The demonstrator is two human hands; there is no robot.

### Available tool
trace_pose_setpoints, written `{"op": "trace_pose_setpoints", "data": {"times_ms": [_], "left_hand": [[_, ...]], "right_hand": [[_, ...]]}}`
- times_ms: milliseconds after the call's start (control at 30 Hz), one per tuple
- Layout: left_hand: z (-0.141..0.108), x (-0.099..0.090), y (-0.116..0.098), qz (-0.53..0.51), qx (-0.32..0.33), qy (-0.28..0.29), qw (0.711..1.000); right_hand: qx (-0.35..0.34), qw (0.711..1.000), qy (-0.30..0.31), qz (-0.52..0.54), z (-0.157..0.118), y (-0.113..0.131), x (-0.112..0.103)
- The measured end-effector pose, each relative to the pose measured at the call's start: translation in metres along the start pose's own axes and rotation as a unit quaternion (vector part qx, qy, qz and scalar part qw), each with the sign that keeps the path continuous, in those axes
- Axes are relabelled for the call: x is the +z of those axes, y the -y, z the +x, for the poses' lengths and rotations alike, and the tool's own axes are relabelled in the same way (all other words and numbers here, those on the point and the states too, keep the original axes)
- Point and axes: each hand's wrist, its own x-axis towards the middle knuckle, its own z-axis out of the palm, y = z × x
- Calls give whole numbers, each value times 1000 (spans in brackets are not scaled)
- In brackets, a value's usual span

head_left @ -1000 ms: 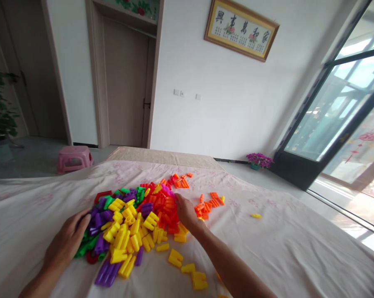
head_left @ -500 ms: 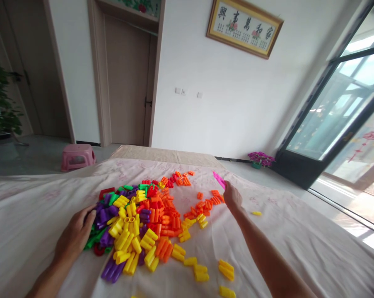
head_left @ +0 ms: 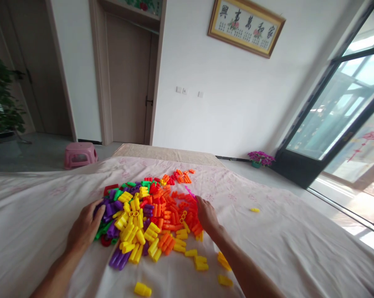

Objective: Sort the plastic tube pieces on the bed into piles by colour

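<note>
A heap of plastic building blocks shaped like joined tubes lies on the bedspread, in yellow, purple, green, red and orange. My left hand cups the heap's left edge, thumb and fingers apart around purple blocks; some fingertips are hidden. On the other side, my right hand grips a slim pink plastic piece that sticks out past the fingers. That hand is against the orange blocks at the heap's right side.
Loose yellow blocks lie in front of the heap, with one yellow block far to the right. Orange blocks sit at the back. Beyond the bed are a pink stool and a pot of purple flowers.
My right hand has swept left with the pink piece, and the scattered orange blocks now lie against the heap. My left hand and the heap's left side have shifted slightly right.
</note>
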Motion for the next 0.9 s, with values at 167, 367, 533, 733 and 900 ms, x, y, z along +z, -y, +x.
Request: {"op": "trace_pose_setpoints", "data": {"times_ms": [167, 367, 533, 733, 900], "left_hand": [[-6, 0, -15, -10, 49, -15, 999], [-18, 2, -35, -17, 82, -34, 996], [-24, 9, -55, -40, 83, -52, 994], [-21, 11, -98, -122, 120, -16, 985], [-25, -4, -114, -122, 180, 54, 975]], "right_hand": [[-12, 996, 0, 86, -12, 69, 6], [-20, 985, 24, 167, -14, 141, 16], [-15, 977, 45, 208, -10, 180, 15], [-71, 965, 16, 252, -2, 202, 5], [-44, 958, -60, 277, -2, 152, -19]]}}
